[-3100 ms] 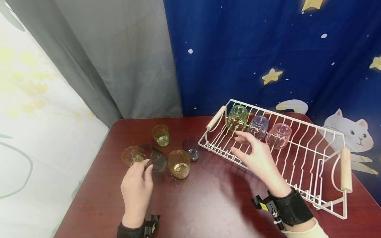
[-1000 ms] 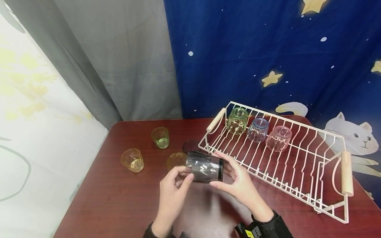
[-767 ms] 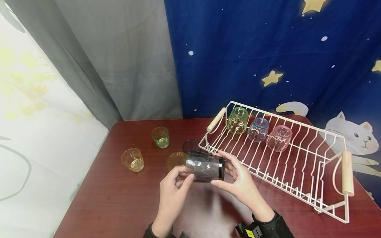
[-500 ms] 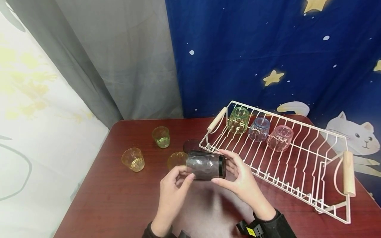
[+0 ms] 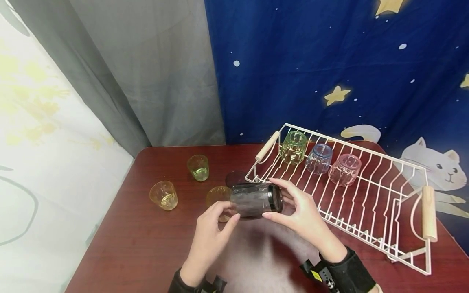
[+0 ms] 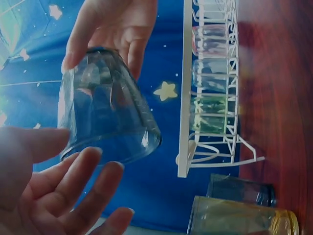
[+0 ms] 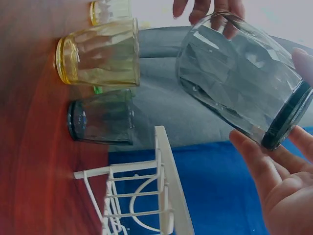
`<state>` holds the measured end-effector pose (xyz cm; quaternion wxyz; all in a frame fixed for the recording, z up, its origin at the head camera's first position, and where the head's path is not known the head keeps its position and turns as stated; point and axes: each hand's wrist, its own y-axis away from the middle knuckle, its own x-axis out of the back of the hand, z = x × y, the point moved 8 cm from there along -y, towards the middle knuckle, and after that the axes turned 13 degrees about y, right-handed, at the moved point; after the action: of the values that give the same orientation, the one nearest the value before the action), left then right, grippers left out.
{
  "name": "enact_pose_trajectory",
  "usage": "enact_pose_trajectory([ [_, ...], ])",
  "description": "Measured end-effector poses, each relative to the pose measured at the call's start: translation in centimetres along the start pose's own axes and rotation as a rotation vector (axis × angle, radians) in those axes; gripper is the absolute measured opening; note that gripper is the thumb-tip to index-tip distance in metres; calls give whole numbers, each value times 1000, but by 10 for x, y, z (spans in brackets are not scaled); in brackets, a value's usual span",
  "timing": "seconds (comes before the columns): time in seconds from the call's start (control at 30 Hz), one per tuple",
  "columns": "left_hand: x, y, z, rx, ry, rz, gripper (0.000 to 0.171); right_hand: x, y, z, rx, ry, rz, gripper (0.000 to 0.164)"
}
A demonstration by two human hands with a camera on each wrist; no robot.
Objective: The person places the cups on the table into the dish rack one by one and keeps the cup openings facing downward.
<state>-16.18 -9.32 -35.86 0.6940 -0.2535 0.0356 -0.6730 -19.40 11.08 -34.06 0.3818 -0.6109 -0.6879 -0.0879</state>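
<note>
A dark grey drinking glass (image 5: 253, 199) is held in the air on its side, its base to the right. My left hand (image 5: 210, 234) pinches it at the rim, with thumb and fingers on either side. At the thick base my right hand (image 5: 302, 213) grips it, thumb below and fingers above. The left wrist view shows the faceted glass (image 6: 105, 112) between both hands. Behind it stand an amber glass (image 5: 216, 195), partly hidden, and another grey glass (image 5: 234, 178), of which the head view shows mostly the rim.
A white wire rack (image 5: 373, 179) with wooden handles stands on the right. Upside down on it are a green glass (image 5: 293, 147), a blue glass (image 5: 318, 158) and a pink glass (image 5: 344, 170). An upright green glass (image 5: 198, 167) and a yellow glass (image 5: 163, 195) stand left on the table (image 5: 146, 248).
My left hand has brought the grey glass rightward from beside the yellow glass, and my right hand has come from the rack to hold its base. Lately the base tipped slightly toward the head camera.
</note>
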Motion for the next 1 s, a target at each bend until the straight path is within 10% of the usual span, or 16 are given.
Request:
enact_pose_trajectory([
  [0.47, 5, -8, -10, -56, -150, -62, 18, 31, -20, -14, 73, 379, 49, 71],
  [1.0, 74, -20, -56, -51, -368, 216, 19, 78, -39, 10, -50, 578, 39, 72],
])
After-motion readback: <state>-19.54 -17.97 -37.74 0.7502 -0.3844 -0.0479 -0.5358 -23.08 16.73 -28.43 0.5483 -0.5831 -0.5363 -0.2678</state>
